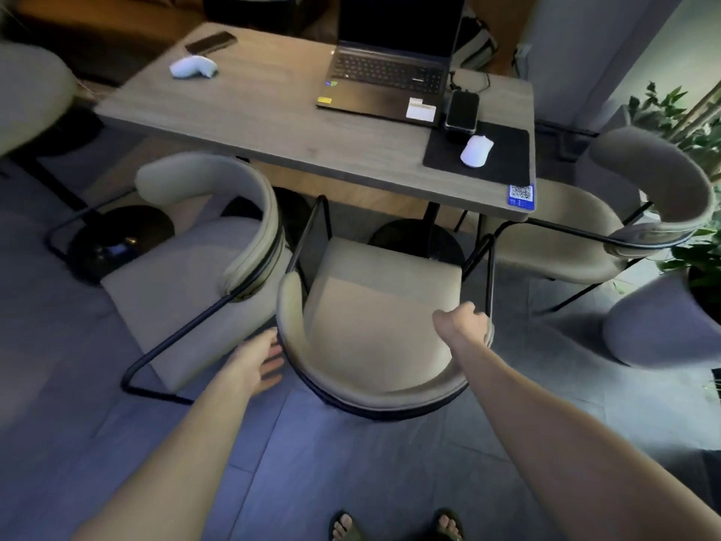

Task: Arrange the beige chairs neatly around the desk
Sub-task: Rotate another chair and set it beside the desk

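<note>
**Chair arrangement at the desk: one chair in hand, two beside it**

The desk (249,111) occupies the upper centre of the frame. On its top stand an open laptop (390,68), a phone (462,110) at the upper edge of a dark mouse pad (503,154), a white mouse (476,150) on that pad, a white controller (194,67) at upper left, and a dark flat object (211,42) just above it. A QR sticker (521,194) sits on the desk's lower right corner.

The middle chair (374,306) stands at centre frame, its seat front pointing toward the desk edge and its curved backrest nearest the person. The right hand (462,320) is closed over the right end of that backrest, fingers wrapped round the rim. The left hand (259,363) is open, fingers spread, just beside the left end of the same backrest; contact cannot be confirmed.

The left chair (183,283) sits at centre left, turned at an angle to the desk, its backrest close against the middle chair's frame. The right chair (565,232) sits at the desk's right corner, seat partly under the top, backrest toward the right edge of the frame. Part of another beige chair (31,95) shows at upper left, blurred.

A plant (698,244) stands at the right edge. The floor (312,462) is grey tile. Two sandalled feet (394,527) appear at bottom centre.
</note>
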`<state>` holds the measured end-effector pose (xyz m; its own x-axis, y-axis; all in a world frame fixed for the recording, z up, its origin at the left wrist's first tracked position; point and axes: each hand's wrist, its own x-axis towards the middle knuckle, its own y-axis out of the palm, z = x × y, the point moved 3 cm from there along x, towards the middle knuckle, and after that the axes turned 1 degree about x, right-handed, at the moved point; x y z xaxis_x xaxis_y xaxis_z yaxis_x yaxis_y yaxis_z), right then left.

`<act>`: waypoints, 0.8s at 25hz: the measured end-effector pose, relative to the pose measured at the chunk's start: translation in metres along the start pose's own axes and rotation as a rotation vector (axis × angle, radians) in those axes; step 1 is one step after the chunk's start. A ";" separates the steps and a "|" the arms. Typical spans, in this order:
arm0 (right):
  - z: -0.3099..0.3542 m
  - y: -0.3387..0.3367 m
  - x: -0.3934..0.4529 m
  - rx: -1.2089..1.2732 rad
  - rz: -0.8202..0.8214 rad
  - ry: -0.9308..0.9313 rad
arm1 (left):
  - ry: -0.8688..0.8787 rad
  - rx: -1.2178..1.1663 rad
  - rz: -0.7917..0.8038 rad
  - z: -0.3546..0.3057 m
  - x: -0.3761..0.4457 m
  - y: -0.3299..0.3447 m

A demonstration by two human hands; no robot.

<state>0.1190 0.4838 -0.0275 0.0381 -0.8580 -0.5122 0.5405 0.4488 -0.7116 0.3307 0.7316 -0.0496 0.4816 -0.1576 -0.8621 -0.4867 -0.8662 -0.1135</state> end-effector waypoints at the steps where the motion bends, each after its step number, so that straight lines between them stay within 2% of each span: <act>1: 0.019 0.005 -0.009 0.001 0.044 -0.063 | 0.028 -0.027 0.029 -0.009 -0.013 -0.010; 4: 0.066 0.033 -0.041 -0.014 0.222 -0.236 | 0.070 -0.173 -0.002 -0.023 -0.038 -0.051; 6: 0.087 0.051 -0.052 -0.014 0.312 -0.276 | 0.047 -0.261 -0.036 -0.020 -0.041 -0.068; 9: 0.121 0.077 -0.049 0.021 0.341 -0.320 | -0.023 -0.440 -0.026 -0.012 -0.027 -0.077; 14: 0.180 0.114 -0.038 0.078 0.480 -0.310 | -0.156 -0.668 0.030 -0.024 0.011 -0.059; 17: 0.212 0.141 -0.026 0.070 0.566 -0.285 | -0.216 -0.839 0.000 -0.047 0.035 -0.053; 20: 0.238 0.167 -0.014 0.031 0.580 -0.295 | -0.242 -0.869 -0.017 -0.073 0.054 -0.052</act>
<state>0.4088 0.5108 -0.0246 0.5577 -0.5131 -0.6524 0.3870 0.8561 -0.3425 0.4354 0.7337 -0.0539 0.2689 -0.1220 -0.9554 0.2892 -0.9359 0.2009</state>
